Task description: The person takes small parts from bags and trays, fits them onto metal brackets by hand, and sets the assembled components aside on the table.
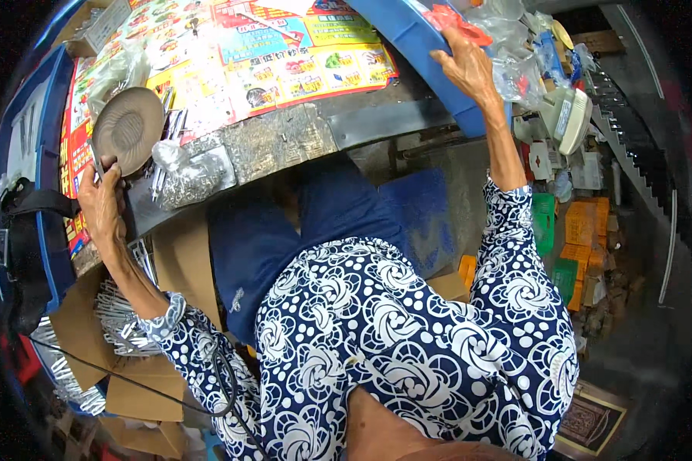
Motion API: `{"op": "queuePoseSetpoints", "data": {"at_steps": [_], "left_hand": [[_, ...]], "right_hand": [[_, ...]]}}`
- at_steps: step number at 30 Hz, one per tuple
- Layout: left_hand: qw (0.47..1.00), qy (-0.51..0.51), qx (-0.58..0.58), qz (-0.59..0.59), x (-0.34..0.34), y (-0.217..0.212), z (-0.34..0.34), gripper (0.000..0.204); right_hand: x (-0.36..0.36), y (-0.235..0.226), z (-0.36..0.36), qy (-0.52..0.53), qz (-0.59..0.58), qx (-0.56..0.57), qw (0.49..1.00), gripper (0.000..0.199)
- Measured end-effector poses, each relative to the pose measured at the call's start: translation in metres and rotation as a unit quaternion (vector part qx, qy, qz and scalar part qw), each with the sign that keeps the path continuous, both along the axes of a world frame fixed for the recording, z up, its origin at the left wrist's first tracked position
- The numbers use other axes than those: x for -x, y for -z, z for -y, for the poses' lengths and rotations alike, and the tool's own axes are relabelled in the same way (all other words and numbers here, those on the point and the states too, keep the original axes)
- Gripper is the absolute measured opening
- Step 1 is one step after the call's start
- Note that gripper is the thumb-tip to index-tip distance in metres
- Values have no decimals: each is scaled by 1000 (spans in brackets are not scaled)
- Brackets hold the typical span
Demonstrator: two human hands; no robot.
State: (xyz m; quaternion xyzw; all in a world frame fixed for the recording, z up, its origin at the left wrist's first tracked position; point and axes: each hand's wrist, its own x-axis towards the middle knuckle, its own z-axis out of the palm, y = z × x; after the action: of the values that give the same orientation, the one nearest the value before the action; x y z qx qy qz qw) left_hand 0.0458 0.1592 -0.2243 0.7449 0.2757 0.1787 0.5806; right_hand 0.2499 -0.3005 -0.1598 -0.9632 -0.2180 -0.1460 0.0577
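My left hand (104, 201) is at the table's left front edge, its thumb and fingers pinched together at the lower rim of a round brown dish (128, 131) with ridged rings. Whether it grips the dish or a thin piece beside it, I cannot make out. Next to the dish lies a clear plastic bag (188, 175) full of small metal pieces. At the far right my right hand (469, 67) is closed over the edge of a blue plastic bin (430, 65), thumb on the near-left side. Red plastic (460, 24) shows by its fingertips.
A colourful printed sheet (284, 58) covers the tabletop. At left stands a blue tray (52, 154) with a black strap (34, 203). Below it, cardboard boxes (142, 392) hold many metal rods (123, 323). Clear bags (515, 61) and orange boxes (586, 227) crowd the right.
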Motion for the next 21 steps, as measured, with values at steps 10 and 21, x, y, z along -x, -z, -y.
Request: {"op": "queuePoseSetpoints", "data": {"at_steps": [10, 21], "left_hand": [[999, 25, -26, -8, -5, -2, -4, 16], [998, 30, -24, -39, -2, -13, 6, 20]], "right_hand": [[-13, 13, -4, -57, 9, 8, 998, 46], [8, 23, -38, -66, 44, 50, 996, 29]]}}
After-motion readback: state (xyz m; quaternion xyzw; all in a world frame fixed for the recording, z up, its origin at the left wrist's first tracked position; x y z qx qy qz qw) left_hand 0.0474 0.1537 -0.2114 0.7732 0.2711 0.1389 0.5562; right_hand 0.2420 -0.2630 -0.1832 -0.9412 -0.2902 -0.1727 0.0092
